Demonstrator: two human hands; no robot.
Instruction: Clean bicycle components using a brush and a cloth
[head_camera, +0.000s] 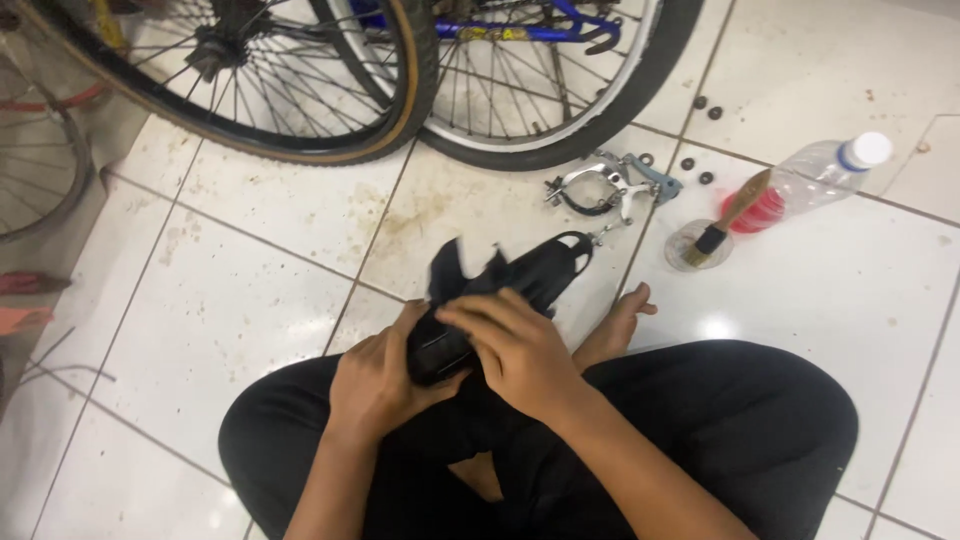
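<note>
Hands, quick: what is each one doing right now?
Left hand: closed around the black bicycle saddle, holding it from below.
Right hand: fingers curled over the saddle's top, gripping it.

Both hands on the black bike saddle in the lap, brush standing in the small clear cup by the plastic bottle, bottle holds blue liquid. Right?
Not quite: the head view shows red liquid, not blue, in the clear plastic bottle. The rest holds: left hand and right hand both grip the black bike saddle over the lap, and the wooden-handled brush stands in the small clear cup beside the bottle.
</note>
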